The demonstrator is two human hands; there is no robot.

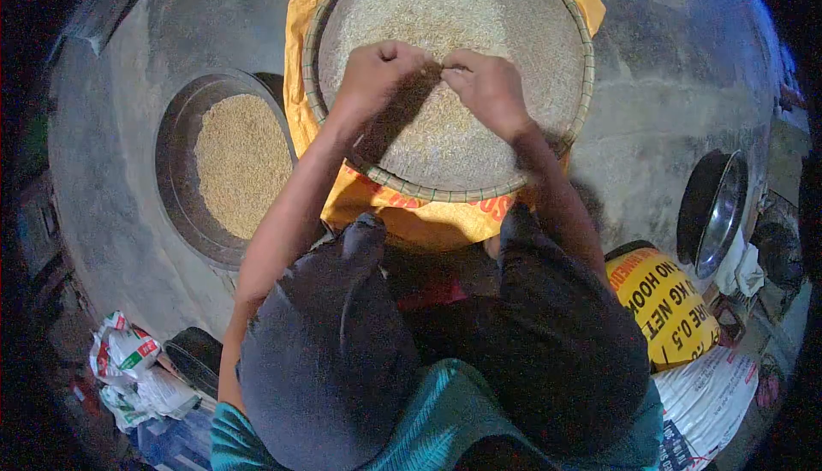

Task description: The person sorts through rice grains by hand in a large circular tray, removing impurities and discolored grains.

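Note:
Both my hands are over a round woven tray (428, 194) with a bound rim, spread with pale grain (411, 0). My left hand (377, 79) is closed, its thumb and fingers pinched together near the tray's middle. Facing it, my right hand (490, 90) is closed in a similar pinch. The fingertips of the two hands almost meet. Whatever they pinch, if anything, is too small to make out. Under the tray lies an orange-yellow woven sack (297, 60) with red print.
On the left stands a wide dark basin (175, 184) holding golden grain (244, 167). A metal basin (721, 214) leans at the right. Near my right knee is a yellow printed sack (672, 308), with a white sack (706, 398) below. Plastic bags (141, 368) lie lower left.

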